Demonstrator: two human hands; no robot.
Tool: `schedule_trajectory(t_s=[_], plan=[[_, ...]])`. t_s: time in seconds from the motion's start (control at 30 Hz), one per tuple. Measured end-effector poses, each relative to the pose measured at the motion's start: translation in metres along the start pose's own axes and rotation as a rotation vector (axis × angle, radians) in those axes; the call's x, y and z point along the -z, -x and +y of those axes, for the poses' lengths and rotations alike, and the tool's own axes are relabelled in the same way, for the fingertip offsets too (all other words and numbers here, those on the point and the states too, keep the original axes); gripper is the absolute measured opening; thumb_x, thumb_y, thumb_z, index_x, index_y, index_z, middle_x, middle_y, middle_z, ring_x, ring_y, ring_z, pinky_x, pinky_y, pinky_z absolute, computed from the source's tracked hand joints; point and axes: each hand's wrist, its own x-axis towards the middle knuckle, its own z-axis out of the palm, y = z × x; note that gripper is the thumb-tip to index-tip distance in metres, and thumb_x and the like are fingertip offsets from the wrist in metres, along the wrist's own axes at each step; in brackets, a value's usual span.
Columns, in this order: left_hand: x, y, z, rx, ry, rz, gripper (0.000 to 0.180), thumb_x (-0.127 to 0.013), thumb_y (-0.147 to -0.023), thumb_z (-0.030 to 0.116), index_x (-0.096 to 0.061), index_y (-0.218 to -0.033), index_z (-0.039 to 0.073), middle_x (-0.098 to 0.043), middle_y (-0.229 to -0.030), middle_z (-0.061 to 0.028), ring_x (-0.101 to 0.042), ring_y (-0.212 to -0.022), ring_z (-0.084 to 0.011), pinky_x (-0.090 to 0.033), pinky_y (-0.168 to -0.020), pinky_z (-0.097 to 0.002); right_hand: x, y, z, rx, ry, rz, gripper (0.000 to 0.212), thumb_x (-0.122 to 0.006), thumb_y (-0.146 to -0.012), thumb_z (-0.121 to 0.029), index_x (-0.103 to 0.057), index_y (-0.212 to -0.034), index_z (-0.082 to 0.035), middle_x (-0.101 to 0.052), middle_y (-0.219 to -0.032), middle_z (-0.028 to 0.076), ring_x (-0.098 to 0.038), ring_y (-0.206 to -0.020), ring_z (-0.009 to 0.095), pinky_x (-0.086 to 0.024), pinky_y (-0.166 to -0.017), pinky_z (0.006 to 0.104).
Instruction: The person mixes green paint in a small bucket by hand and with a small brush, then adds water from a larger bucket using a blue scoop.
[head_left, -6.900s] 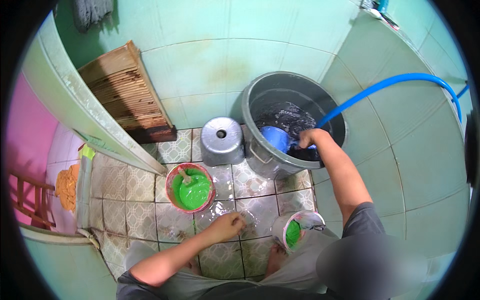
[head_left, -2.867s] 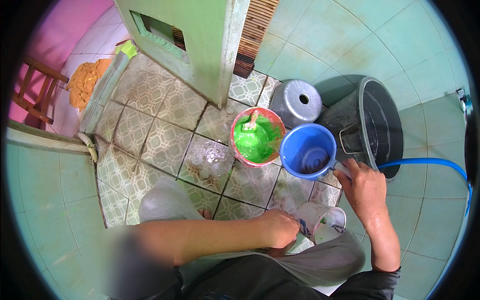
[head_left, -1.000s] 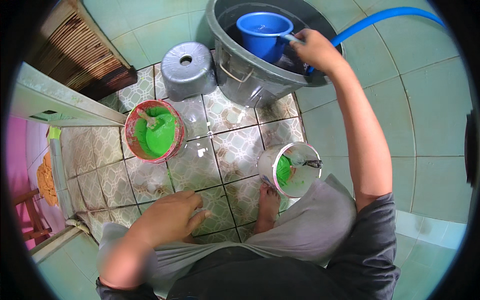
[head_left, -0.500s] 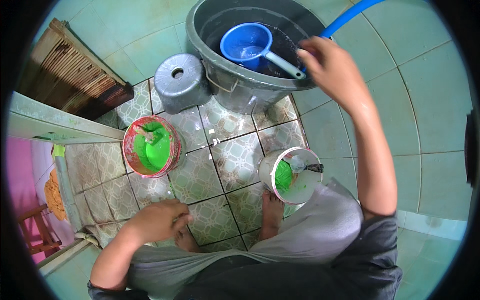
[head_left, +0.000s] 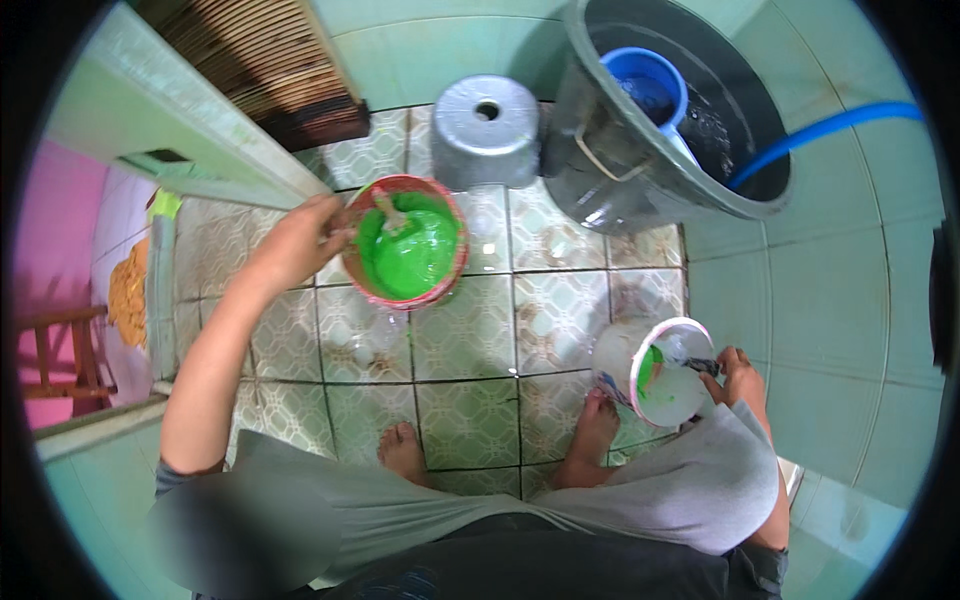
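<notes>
My left hand [head_left: 300, 243] is at the left rim of a red-rimmed bucket [head_left: 457, 262], fingers curled against the edge. Bright green liquid [head_left: 412, 258] that looks like paint fills the bucket's bottom, and a pale, smeared tool handle [head_left: 385, 206] leans in it. Low on the right, my right hand [head_left: 740, 382] is closed about the end of a dark handle [head_left: 704, 366] at the rim of a white bucket [head_left: 618, 350]. Green stuff [head_left: 651, 368] and clear plastic lie in that white bucket; what the dark handle belongs to is hidden.
A large grey tub [head_left: 610, 190] of water stands at the back right, with a blue dipper [head_left: 645, 80] and a blue hose [head_left: 830, 130] in it. Beside it is a grey stool [head_left: 485, 150]. A door edge [head_left: 235, 130] juts in on the left. My bare feet stand on patterned tiles.
My right hand has come down from the tub's edge to the white bucket. My left hand has moved forward to the red-rimmed bucket. The view has shifted left.
</notes>
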Motion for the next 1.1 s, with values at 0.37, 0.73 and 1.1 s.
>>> schedule_trajectory(t_s=[0.37, 0.73, 1.1], plan=[[-0.043, -0.040, -0.041, -0.315, -0.421, 0.347, 0.022, -0.071, -0.081, 0.019, -0.071, -0.103, 0.013, -0.053, -0.092, -0.0112, -0.058, -0.096, -0.0296, -0.048, -0.081, -0.0415, -0.018, -0.010, -0.006, 0.233, 0.451, 0.097, 0.042, -0.084, -0.067, -0.021, -0.059, -0.098, -0.009, -0.054, -0.097, 0.012, -0.056, -0.099, 0.030, -0.041, -0.086, 0.0427], [-0.046, -0.054, -0.036, -0.386, -0.495, 0.312, 0.018, -0.060, -0.081, 0.016, -0.073, -0.092, 0.012, -0.058, -0.098, -0.0076, -0.057, -0.101, -0.0253, -0.047, -0.089, -0.0379, 0.050, -0.008, -0.012, 0.104, -0.105, -0.075, 0.033, -0.075, -0.076, -0.006, -0.060, -0.105, 0.000, -0.063, -0.074, 0.011, -0.059, -0.062, 0.023, -0.048, -0.059, 0.0366], [-0.053, -0.051, -0.048, -0.508, -0.680, 0.428, 0.015, -0.059, -0.079, 0.014, -0.066, -0.081, 0.001, -0.059, -0.091, -0.0099, -0.057, -0.094, -0.0246, -0.045, -0.083, -0.0359, 0.209, 0.006, -0.126, 0.080, -0.178, 0.004, 0.020, -0.067, -0.082, -0.008, -0.062, -0.099, 0.003, -0.061, -0.080, 0.006, -0.054, -0.070, 0.014, -0.044, -0.064, 0.0296]])
